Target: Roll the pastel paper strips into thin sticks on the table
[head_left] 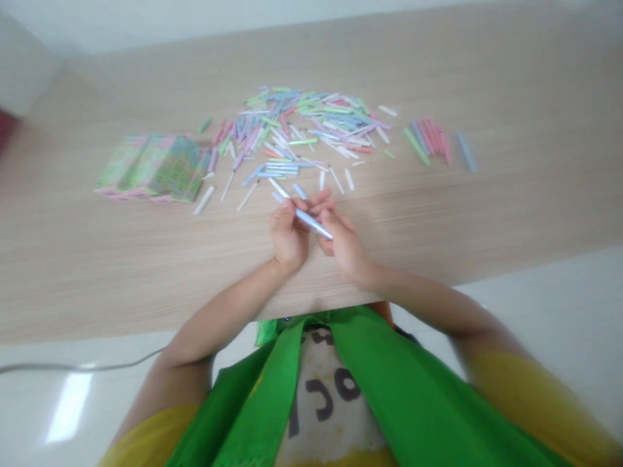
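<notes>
Between my two hands is a slim light-blue pen (311, 222), slanting from upper left to lower right. My left hand (291, 237) pinches its upper-left end with thumb and fingers. The lower-right end is gripped by my right hand (343, 243), its thumb on top. Just beyond the fingers lies a spread pile of pastel pen parts (335, 123) in blue, green, pink, purple and white. Several thin white sticks with dark tips, such as this one (248, 196), lie at the pile's near edge. Blur hides the pen's finer detail.
Patterned green-and-pink boxes (148, 167) stand in a row at the left of the wooden table (525, 181). A white piece (204, 200) lies beside them. On the right, a small row of pink, green and blue pieces (431, 141) sits near a single blue piece (466, 152).
</notes>
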### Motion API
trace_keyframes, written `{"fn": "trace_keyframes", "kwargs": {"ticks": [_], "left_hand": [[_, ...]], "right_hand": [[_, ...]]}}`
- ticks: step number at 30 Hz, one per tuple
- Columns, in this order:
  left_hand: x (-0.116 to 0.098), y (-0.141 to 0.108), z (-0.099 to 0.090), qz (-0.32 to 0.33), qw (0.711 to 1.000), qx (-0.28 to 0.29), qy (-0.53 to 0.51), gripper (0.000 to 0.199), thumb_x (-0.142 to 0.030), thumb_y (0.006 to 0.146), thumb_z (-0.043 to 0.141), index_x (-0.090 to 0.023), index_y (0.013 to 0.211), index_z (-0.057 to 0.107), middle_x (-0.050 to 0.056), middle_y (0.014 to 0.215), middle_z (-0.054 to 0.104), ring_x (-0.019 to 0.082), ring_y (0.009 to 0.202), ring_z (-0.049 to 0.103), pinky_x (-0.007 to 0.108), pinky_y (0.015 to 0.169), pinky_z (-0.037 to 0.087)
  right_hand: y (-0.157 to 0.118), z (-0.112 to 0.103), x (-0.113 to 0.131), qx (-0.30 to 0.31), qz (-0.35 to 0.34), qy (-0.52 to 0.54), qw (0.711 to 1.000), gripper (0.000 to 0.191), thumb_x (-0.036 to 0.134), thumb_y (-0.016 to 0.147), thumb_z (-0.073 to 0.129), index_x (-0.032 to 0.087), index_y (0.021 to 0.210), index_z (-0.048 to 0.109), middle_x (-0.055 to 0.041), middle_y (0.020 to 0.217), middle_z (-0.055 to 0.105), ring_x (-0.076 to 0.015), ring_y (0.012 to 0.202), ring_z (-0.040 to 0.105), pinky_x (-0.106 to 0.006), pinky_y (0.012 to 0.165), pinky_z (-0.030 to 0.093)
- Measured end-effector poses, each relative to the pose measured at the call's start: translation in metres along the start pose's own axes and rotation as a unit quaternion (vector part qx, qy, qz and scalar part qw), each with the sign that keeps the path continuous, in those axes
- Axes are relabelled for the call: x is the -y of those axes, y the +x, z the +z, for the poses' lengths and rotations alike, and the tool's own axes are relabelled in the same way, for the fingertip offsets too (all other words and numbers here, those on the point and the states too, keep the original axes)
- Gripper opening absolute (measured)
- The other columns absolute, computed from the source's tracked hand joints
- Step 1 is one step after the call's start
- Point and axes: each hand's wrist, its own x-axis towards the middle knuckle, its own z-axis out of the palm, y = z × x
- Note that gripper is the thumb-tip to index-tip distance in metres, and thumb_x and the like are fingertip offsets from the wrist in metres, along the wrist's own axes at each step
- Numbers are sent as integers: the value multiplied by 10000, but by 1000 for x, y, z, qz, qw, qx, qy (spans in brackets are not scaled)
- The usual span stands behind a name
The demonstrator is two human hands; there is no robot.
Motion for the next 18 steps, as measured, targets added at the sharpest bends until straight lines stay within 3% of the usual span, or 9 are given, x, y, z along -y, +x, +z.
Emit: {"fn": "trace_keyframes", "kwargs": {"ticks": [4, 8, 14, 18], "left_hand": [[-11, 0, -1, 39, 998, 47, -7, 428, -605, 941, 538, -195, 839, 602, 91, 1180, 761, 271, 1106, 727, 402, 883, 597], [-14, 2, -1, 67, 995, 80, -3, 411, -591, 914, 608, -187, 890, 681, 98, 1110, 783, 269, 1067, 744, 418, 915, 604], [-7, 4, -2, 92, 994, 53, 27, 424, -582, 941, 578, -187, 956, 731, 97, 1055, 794, 251, 1026, 760, 408, 927, 608], [-1, -2, -5, 110, 991, 59, 54, 387, -544, 968, 552, -210, 1007, 743, 97, 1224, 751, 243, 1085, 743, 400, 947, 603]], "right_hand": [[2, -7, 31, 76, 86, 47, 992, 359, 559, 909, 584, 215, 811, 550, 119, 439, 226, -64, 376, 177, -252, 413, 117], [3, -11, 36, 102, 104, 82, 986, 296, 491, 920, 549, 205, 861, 591, 136, 409, 194, -66, 359, 143, -249, 405, 115], [1, -11, 13, 33, -46, 22, 998, 322, 517, 862, 614, 196, 884, 594, 108, 518, 358, -69, 449, 296, -246, 462, 215], [-7, -11, 8, 32, -108, -119, 986, 256, 450, 884, 625, 201, 868, 569, 75, 601, 463, -85, 534, 394, -251, 532, 293]]}}
